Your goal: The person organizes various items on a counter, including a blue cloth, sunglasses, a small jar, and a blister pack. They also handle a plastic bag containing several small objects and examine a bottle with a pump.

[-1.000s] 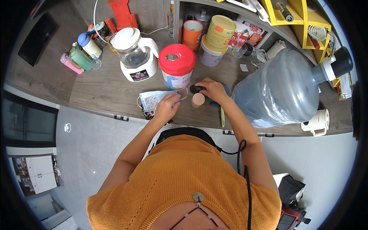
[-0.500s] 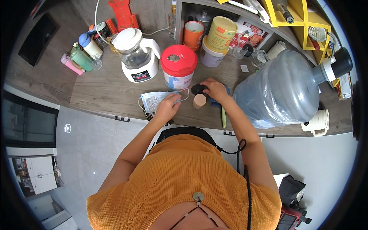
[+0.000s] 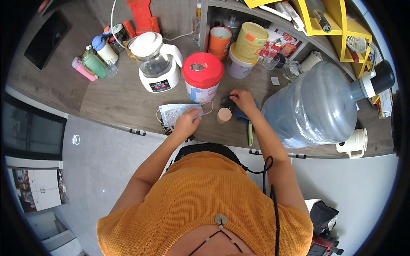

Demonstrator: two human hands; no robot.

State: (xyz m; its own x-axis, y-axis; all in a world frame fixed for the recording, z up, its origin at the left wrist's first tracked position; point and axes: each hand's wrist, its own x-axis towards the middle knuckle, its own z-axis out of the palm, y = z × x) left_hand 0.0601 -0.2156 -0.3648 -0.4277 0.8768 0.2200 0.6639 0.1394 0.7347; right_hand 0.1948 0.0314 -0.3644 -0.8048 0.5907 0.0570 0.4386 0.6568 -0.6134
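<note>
A pale blue face mask [image 3: 193, 109] lies near the desk's front edge, with a clear blister pack [image 3: 172, 116] on its left part. My left hand [image 3: 188, 123] is closed at the mask's right edge, its fingers curled over it. The fingers of my right hand [image 3: 243, 100] are pinched on the far edge of a small dark rounded object [image 3: 228, 102], whose kind I cannot make out. Just in front of it stands a short light-brown cylinder [image 3: 224, 115]. Dark blue cloth [image 3: 242, 116] lies partly under my right wrist, beside a green handle [image 3: 250, 134].
Behind my hands stand a red-lidded tub [image 3: 203, 72] and a white electric glass kettle [image 3: 156, 64]. A large water bottle [image 3: 309, 104] lies on its side at the right. Cups and bottles [image 3: 95, 59] stand far left; stacked tubs [image 3: 247, 45] are at the back.
My right fingers have gone from lying over the dark object to pinching its far edge. My left hand stays at the mask. The whole view has shifted slightly.
</note>
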